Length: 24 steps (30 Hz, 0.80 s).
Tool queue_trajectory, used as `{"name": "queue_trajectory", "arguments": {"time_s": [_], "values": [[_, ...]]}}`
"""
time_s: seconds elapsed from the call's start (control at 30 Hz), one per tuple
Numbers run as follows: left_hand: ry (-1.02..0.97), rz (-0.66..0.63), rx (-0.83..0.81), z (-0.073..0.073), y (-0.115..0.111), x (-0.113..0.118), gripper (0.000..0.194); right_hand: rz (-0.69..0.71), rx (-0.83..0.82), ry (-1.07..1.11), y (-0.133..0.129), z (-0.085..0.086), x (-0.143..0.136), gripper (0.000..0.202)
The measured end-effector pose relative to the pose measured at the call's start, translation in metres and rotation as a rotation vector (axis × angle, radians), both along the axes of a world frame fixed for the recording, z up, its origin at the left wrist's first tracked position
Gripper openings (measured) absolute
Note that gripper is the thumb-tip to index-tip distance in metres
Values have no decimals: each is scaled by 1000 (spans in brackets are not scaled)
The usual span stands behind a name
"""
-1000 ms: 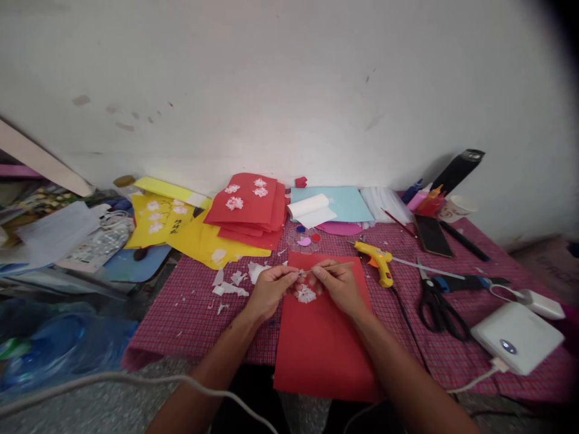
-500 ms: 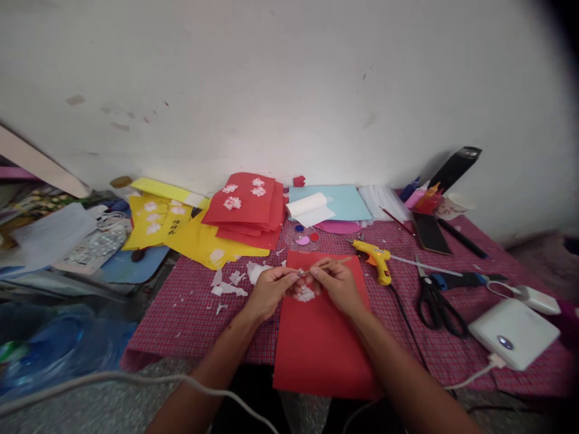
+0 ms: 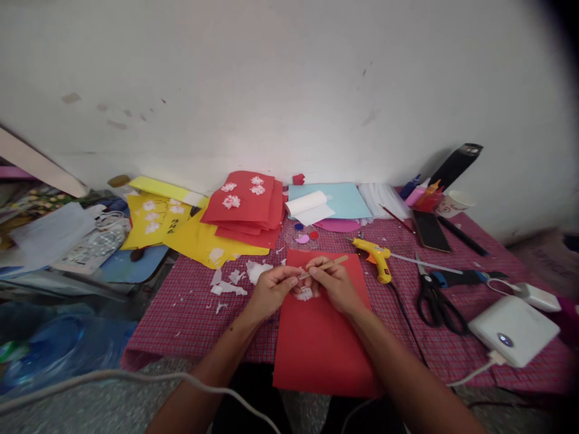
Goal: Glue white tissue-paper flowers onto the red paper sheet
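A thin wooden stick [image 3: 337,261] is pinched between the thumb and fingers of my right hand [image 3: 333,282], slanting up to the right. My left hand [image 3: 274,290] is closed at the stick's lower end; whatever small thing its fingertips hold is too tiny to make out. Both hands are over the upper part of a red sheet [image 3: 323,355]. Just below the fingertips, a white paper flower [image 3: 304,294] lies on the sheet, partly hidden by the fingers. Torn white paper scraps [image 3: 228,288] are on the checked cloth left of the sheet.
Right of the sheet are a yellow glue gun [image 3: 379,259], black scissors [image 3: 436,304], a utility knife [image 3: 459,278] and a white box [image 3: 514,331] with a cable. Behind are red cards with flowers [image 3: 244,202], a blue sheet [image 3: 348,201] and a paint palette [image 3: 302,239].
The stick in my right hand has tilted, its outer end now wider in view. My fingertips have shifted slightly over the white flower, covering more of it.
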<state>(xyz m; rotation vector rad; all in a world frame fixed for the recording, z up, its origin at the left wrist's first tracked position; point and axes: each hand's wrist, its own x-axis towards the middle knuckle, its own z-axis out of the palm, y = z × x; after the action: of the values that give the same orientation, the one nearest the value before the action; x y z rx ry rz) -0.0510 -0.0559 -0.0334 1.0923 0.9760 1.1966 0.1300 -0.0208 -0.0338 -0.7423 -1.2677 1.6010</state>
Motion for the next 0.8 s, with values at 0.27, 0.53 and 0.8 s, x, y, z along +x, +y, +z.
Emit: {"name": "queue_trajectory", "arguments": {"time_s": [0.27, 0.53, 0.8], "values": [[-11, 27, -18, -4, 3, 0, 25, -67, 34, -7, 3, 1, 4, 19], [-26, 45, -29, -5, 5, 0, 22, -87, 40, -18, 4, 0, 2, 20], [-36, 168, -85, -6, 8, -6, 22, -265, 9, 56, 8, 1, 6, 17]]}}
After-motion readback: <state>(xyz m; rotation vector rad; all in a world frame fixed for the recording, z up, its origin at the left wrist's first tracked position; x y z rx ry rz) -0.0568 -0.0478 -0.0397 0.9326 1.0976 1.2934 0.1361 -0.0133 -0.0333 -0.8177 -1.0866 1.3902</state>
